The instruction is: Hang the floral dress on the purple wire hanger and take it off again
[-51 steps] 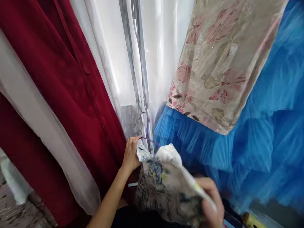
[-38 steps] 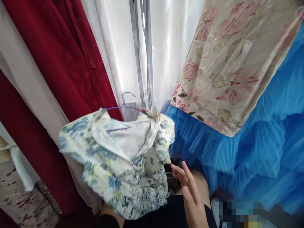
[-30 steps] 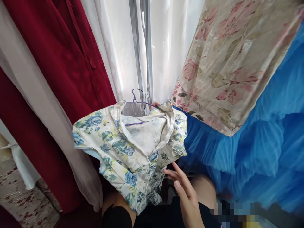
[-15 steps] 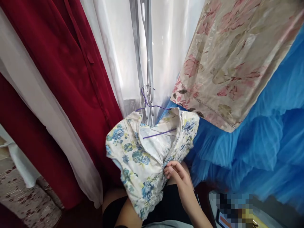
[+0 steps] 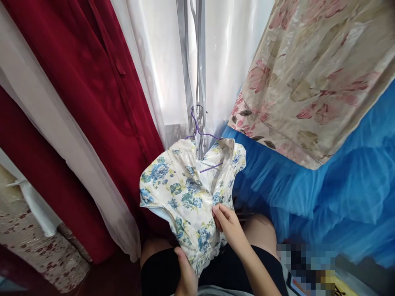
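A white dress with blue and yellow-green flowers (image 5: 182,185) hangs from a thin purple wire hanger (image 5: 200,135), whose hook rests on the metal window frame (image 5: 194,74). My right hand (image 5: 226,224) pinches the dress's front edge near its middle. My left hand (image 5: 187,273) grips the lower hem from below. My knees in black shorts sit beneath the dress.
A dark red garment (image 5: 77,94) and a sheer white curtain (image 5: 49,135) hang on the left. A beige cloth with pink flowers (image 5: 308,78) hangs upper right over blue tulle ruffles (image 5: 324,189). A patterned floor (image 5: 40,255) shows at lower left.
The hanger's hook has gone up onto the window frame and the dress now hangs from it. My left hand dropped from the hanger to the hem; my right hand closed on the front edge.
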Demonstrator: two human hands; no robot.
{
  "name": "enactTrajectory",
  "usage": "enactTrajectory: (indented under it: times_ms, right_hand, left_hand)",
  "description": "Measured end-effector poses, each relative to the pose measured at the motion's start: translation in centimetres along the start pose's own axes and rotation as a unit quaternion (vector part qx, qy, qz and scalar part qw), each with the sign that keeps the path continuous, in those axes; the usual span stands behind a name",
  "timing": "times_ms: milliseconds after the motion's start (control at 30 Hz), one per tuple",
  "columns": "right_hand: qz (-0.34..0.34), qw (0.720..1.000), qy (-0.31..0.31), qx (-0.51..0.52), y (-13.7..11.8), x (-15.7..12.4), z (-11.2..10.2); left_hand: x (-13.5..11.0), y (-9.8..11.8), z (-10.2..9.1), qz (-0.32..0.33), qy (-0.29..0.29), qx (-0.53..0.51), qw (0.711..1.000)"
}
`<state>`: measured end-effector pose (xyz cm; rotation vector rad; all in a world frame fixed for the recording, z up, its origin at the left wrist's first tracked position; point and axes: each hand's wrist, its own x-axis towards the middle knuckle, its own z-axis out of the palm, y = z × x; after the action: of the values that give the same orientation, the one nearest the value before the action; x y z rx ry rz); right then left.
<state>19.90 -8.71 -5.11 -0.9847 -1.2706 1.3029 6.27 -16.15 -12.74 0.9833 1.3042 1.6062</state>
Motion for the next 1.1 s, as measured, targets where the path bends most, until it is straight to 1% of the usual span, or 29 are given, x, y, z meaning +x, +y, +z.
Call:
enactTrajectory:
  times_ms: [100,167,233,267,300,333,400,433,467,500,533,600,633,667,733,800,833,900,933,1000,1100]
  right_hand:
    - [-0.009,1.000,0.027,0.009,-0.4,0.3,-0.2]
    - [-0.011,0.998,0.051,0.024,-0.7,0.0,-0.8]
    - [-0.008,0.997,0.063,0.033,-0.9,-0.4,-1.4]
    - [-0.004,0.997,0.064,0.036,-0.9,-0.7,-1.7]
    - [0.003,0.997,0.063,0.038,-0.9,-0.8,-1.9]
    - [0.011,0.997,0.061,0.041,-0.9,-1.0,-1.9]
    - [0.032,0.997,0.057,0.052,-0.8,-1.1,-1.7]
    - [0.042,0.996,0.051,0.058,-0.7,-1.2,-1.3]
    - [0.049,0.996,0.040,0.061,-0.6,-1.2,-0.9]
    - [0.053,0.996,0.024,0.062,-0.6,-1.3,-0.4]
    - [0.052,0.997,0.003,0.059,-0.6,-1.4,0.2]
    - [0.041,0.997,-0.037,0.046,-0.8,-1.6,1.1]
    - [0.032,0.997,-0.052,0.038,-1.0,-1.7,1.5]
    - [0.026,0.997,-0.063,0.030,-1.1,-1.8,1.7]
    - [0.022,0.997,-0.070,0.023,-1.7,-1.6,1.8]
    - [0.023,0.997,-0.062,0.028,-2.5,-1.0,1.6]
    - [0.021,0.998,-0.054,0.032,-3.0,-0.4,1.5]
    - [0.001,0.999,-0.029,0.032,-4.5,1.2,1.5]
    - [-0.016,0.999,-0.015,0.030,-5.4,2.1,1.7]
    - [-0.057,0.998,0.000,0.024,-7.4,4.4,2.5]
    - [-0.114,0.993,-0.009,0.007,-10.7,7.7,3.9]
  left_hand:
    - [0.7,0.2,-0.3,-0.021,0.017,-0.028,0.999]
    - [1.9,0.6,-0.8,-0.043,0.044,-0.020,0.998]
    - [3.4,1.0,-1.3,-0.039,0.066,0.003,0.997]
    - [4.1,1.2,-1.6,-0.019,0.081,0.011,0.996]
    - [4.7,1.2,-1.9,0.014,0.106,0.017,0.994]
    - [5.1,1.3,-2.0,0.059,0.143,0.025,0.988]
    - [5.2,1.3,-1.9,0.168,0.220,0.057,0.959]
    - [4.9,1.3,-1.6,0.217,0.234,0.081,0.944]
    - [4.6,1.4,-1.2,0.253,0.217,0.106,0.937]
    - [4.3,1.5,-0.6,0.271,0.173,0.129,0.938]
    - [4.0,1.6,0.0,0.270,0.114,0.147,0.945]
    - [3.7,2.0,1.3,0.239,0.001,0.171,0.956]
    - [3.8,2.1,1.8,0.223,-0.032,0.179,0.958]
    - [3.9,2.4,2.1,0.214,-0.045,0.186,0.958]
    - [4.5,2.8,2.5,0.222,-0.043,0.204,0.952]
    - [5.0,3.2,2.6,0.243,-0.053,0.218,0.944]
    - [5.1,3.3,2.6,0.250,-0.069,0.225,0.939]
    - [5.2,3.5,2.6,0.256,-0.102,0.243,0.930]
    - [5.1,3.5,2.6,0.257,-0.107,0.252,0.927]
    - [5.0,3.5,2.8,0.260,-0.099,0.264,0.923]
    - [5.2,3.6,3.1,0.269,-0.091,0.265,0.922]
